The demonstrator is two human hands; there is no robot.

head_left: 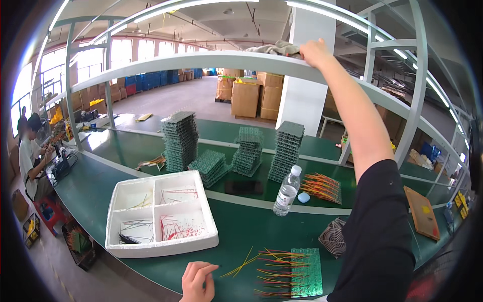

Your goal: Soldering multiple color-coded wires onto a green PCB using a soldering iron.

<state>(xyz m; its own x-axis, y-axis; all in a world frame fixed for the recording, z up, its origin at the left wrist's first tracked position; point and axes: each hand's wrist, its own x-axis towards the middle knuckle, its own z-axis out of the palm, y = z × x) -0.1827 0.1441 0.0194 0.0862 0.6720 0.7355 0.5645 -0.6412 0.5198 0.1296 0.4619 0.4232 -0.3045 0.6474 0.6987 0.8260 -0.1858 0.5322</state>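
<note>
While the right hand [314,53] is at the cloth [279,48], fingers' hold unclear | left hand [197,282], fingers loosely parted | board [312,272] flat, likely keeping wires [274,275] reachable

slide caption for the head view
Right hand at a grey cloth on the raised rail; left hand beside loose yellow wires.

Bright scene. Windows [121,50] left of the pillar [304,80] blown out; tubes [327,14] above it and to its right glare white. Bench [239,219] carries a washed-out reflection well left of the pillar; shadows soft. Shelf [201,61] bows from fisheye; black vignette, bluish fringe far left of the pillar.
</note>
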